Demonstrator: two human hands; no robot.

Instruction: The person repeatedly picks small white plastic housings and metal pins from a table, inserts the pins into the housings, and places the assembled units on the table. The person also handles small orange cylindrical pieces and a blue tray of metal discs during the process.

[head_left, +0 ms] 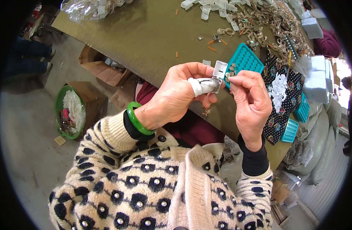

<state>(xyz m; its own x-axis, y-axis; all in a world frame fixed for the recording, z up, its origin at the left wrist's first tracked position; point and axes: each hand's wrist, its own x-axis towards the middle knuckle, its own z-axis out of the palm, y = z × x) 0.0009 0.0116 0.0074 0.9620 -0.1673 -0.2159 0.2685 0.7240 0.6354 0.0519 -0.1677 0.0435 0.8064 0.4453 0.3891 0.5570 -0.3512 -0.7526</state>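
Observation:
My left hand point(169, 97), with a green bangle point(139, 118) at its wrist, is closed around a small white plastic case point(220, 69) whose lid stands up. A white wrapping point(200, 87) covers one digit; its tip is darkened. Just to the right, my right hand point(253, 100) pinches a small round silvery disc point(228, 75) between thumb and fingers, close to the case. Behind them lies a teal ridged tray point(243, 60), with a few similar discs point(232, 67) on its near left edge. A small dangling piece point(206, 111) shows below my left fingers.
Tangled wire bundles point(277, 25) and translucent plastic cases point(205, 12) cover the table's point(145, 42) far right. White pieces point(278, 92) lie on a dark patterned cloth point(273, 128), with a smaller teal tray point(289, 130) beside it. A cardboard box point(101, 66) and green-rimmed basket point(61, 100) stand left.

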